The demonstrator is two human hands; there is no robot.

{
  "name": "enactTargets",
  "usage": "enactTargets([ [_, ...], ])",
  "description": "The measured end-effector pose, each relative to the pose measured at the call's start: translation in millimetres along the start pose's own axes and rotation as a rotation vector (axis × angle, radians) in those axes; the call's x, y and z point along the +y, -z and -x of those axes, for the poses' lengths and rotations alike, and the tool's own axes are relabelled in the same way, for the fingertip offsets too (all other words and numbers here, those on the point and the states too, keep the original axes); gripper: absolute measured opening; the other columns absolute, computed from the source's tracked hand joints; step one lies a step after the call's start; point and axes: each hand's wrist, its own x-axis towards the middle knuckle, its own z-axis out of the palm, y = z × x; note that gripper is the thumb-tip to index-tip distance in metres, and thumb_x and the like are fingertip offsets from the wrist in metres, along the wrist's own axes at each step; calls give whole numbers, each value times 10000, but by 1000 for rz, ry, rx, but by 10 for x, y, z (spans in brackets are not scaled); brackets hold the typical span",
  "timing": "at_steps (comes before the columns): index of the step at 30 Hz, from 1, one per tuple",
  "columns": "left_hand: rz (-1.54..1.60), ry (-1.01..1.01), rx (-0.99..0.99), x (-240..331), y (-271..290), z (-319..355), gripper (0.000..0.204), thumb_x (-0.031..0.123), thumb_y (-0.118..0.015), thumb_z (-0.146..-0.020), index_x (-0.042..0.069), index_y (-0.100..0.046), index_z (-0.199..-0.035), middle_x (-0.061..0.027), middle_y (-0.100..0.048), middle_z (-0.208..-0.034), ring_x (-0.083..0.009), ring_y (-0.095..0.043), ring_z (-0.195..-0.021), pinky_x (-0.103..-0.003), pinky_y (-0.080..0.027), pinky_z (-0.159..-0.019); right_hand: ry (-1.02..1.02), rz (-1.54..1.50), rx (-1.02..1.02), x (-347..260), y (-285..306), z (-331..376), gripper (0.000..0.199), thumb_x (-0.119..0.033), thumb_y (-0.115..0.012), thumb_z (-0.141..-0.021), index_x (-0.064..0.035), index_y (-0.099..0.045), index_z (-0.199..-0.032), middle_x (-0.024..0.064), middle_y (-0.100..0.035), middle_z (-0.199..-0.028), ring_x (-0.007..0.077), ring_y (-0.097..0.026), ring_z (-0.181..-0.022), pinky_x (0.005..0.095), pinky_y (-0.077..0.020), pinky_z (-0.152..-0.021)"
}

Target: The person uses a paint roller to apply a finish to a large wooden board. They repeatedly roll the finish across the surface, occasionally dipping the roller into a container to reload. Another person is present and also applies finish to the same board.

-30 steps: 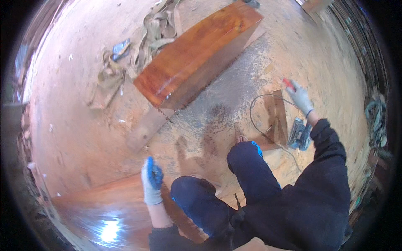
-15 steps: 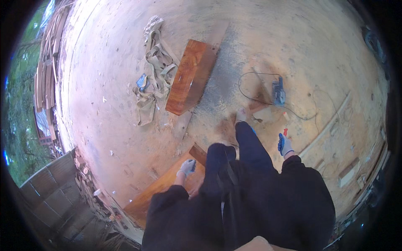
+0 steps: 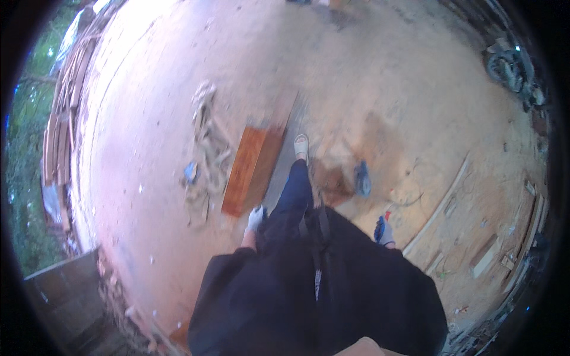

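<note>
Within the right grip [image 3: 385, 231], a red object [image 3: 388, 215], far end uncovered.

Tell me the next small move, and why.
Probably a short step ahead rather than sideways: the front foot is between the wooden block and the blue tool, and the right hand holds a red object.

Looks like a woodworking workshop, open to green leafy trees [image 3: 29, 196] along the left. Shown by a dusty tan floor [image 3: 332, 65], a glossy reddish-brown rectangular wooden block [image 3: 243, 173], a stack of long brown planks [image 3: 58, 145] at the floor's edge, a pale squared timber offcut [image 3: 485, 257] and a blurred, blue handheld power tool [image 3: 363, 180].
</note>
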Motion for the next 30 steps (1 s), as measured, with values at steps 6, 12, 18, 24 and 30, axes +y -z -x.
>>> enactTargets([
  [6, 215, 394, -318, -58, 320, -2072, 335, 316, -416, -915, 88, -592, -1086, -203, -654, -966, -357, -637, -938, -487, -498, -816, 45, 85, 168, -1741, -1296, -802, 290, -374, -633, -840, -161, -456, -753, -12, -407, -489, 140, -413, -350, 287, -312, -323],
  [12, -148, -149, 25, 202, 1495, -4406, 152, 233, -526, -864, 94, -585, -861, -80, -631, -703, -263, -604, -579, -392, -507, -542, -34, -7, 151, -3530, -2639, -1190, 275, -367, -635, -848, -180, -433, -844, 10, -431, -528, 146, -408, -351, 300, -293, -312],
  [18, 1544, 441, -191, 1236, 2970, -6805, 190, 277, -532, -916, 111, -587, -842, -4, -525, -628, -131, -507, -498, -286, -424, -457, 100, -114, 124, -5038, -3334, -1625, 252, -345, -627, -862, -173, -445, -841, -11, -408, -522, 124, -379, -352, 288, -269, -310],
  [24, 1498, 534, -310, 1863, 3444, -8513, 134, 220, -548, -897, 146, -558, -786, 34, -500, -601, -127, -485, -485, -291, -397, -444, 99, -247, 232, -5593, -3075, -2101, 279, -344, -559, -899, -199, -439, -693, -35, -374, -500, 115, -343, -348, 284, -269, -332],
  [30, 1123, 560, -309, 2009, 3296, -9333, 288, 335, -417, -907, 123, -584, -809, -81, -568, -645, -221, -587, -567, -401, -472, -527, -24, -96, 346, -6134, -2709, -2723, 340, -375, -523, -907, -226, -408, -624, -29, -372, -490, 139, -386, -377, 305, -294, -358],
])
